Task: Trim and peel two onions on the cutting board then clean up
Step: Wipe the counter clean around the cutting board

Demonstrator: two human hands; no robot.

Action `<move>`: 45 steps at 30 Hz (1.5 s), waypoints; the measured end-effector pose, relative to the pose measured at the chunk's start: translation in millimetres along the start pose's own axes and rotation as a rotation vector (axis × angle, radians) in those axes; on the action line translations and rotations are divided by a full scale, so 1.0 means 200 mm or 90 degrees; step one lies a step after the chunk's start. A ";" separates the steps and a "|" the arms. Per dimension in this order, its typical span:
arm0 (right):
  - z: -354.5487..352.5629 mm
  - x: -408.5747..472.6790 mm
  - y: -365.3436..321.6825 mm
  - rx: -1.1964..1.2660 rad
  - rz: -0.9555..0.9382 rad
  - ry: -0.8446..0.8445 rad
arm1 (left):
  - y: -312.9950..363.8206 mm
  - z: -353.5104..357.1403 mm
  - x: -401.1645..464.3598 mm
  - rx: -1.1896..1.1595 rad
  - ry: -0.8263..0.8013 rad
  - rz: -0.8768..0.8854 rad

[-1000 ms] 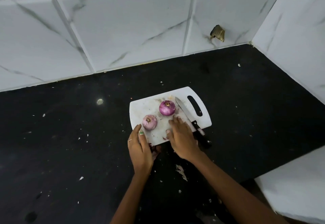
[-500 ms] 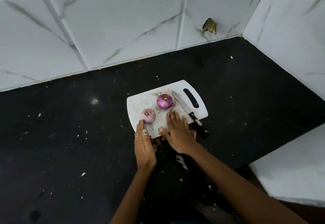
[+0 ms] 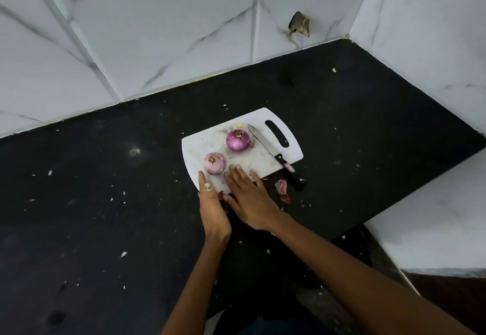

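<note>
A white cutting board lies on the black counter. On it sit a pale peeled onion near the front and a darker purple onion behind it. A black-handled knife lies along the board's right side, its handle over the edge. My right hand lies flat, fingers straight, on the board's front edge. My left hand stands on edge beside it at the board's front left corner, fingers straight. Dark peel bits show between the two hands.
Reddish onion peels lie on the counter right of my right hand, near the knife handle. Small white flecks dot the black counter. Marble-tiled walls stand behind and to the right; a white ledge is at front right.
My right hand has slid left and toward me across the board's front, uncovering peels on the counter at its right. My left hand has stayed at the board's corner.
</note>
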State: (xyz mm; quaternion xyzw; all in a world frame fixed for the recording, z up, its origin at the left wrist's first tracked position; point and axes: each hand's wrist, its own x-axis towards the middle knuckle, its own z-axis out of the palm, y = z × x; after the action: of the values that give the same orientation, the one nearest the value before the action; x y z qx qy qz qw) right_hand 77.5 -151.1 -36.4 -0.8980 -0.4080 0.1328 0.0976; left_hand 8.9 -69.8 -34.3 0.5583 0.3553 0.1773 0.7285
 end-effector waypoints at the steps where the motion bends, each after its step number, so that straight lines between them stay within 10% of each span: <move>1: 0.01 -0.03 -0.01 0.039 -0.049 0.028 | 0.00 0.00 0.00 -0.010 0.005 0.000; 6: 0.02 -0.08 -0.03 0.258 0.020 0.285 | -0.03 -0.03 -0.03 -0.011 0.002 0.012; 13: 0.05 -0.03 -0.12 0.026 -0.087 0.020 | -0.01 -0.03 -0.10 -0.019 0.036 0.064; 19: 0.04 -0.14 -0.07 0.165 -0.096 0.272 | -0.04 -0.04 -0.12 -0.003 0.020 0.065; 25: 0.01 -0.10 -0.12 -0.017 -0.127 -0.012 | -0.06 0.00 -0.15 -0.014 0.005 0.072; 32: -0.07 -0.17 0.04 0.105 0.047 0.374 | -0.14 0.04 -0.13 0.054 0.061 0.059; 39: 0.10 -0.24 0.07 -0.007 0.175 0.043 | -0.10 0.14 -0.19 0.147 0.043 0.162; 45: 0.03 -0.29 0.08 0.240 0.156 0.322 | -0.18 0.14 -0.19 0.149 0.011 0.196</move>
State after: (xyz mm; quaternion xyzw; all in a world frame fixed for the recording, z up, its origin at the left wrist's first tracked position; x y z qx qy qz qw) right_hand 50.0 -205.0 -37.7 -0.9110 -0.2281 -0.0101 0.3434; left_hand -1.3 -124.4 -52.1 0.6856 0.2902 0.2490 0.6194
